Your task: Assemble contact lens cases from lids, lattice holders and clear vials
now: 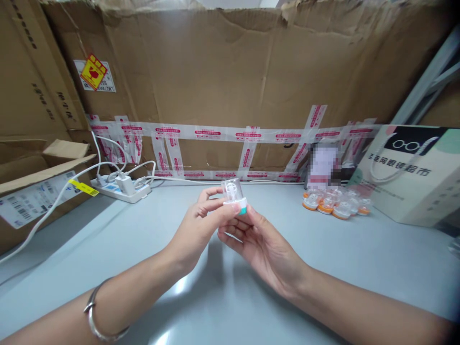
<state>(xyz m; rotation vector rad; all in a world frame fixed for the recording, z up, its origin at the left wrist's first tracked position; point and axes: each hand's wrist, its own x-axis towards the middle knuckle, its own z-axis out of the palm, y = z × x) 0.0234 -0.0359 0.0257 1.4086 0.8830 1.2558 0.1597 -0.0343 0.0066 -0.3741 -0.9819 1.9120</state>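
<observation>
Above the table, both hands hold one small clear-capped container (234,191). It has a see-through dome with a white part inside, a white base and a teal patch low on its right side. My left hand (201,223) grips it from the left, thumb across the base and fingers behind. From below and the right, my right hand (260,242) pinches the base by the teal patch, its other fingers curled underneath. The container tilts slightly to the left. Fingers hide part of its base.
Several clear-topped containers with orange or white bases (341,206) cluster at the right. Beside them stands a paper bag (406,187). A power strip (125,191) with white cables lies at the back left, near an open carton (39,191). A large taped cardboard box (215,72) walls the back.
</observation>
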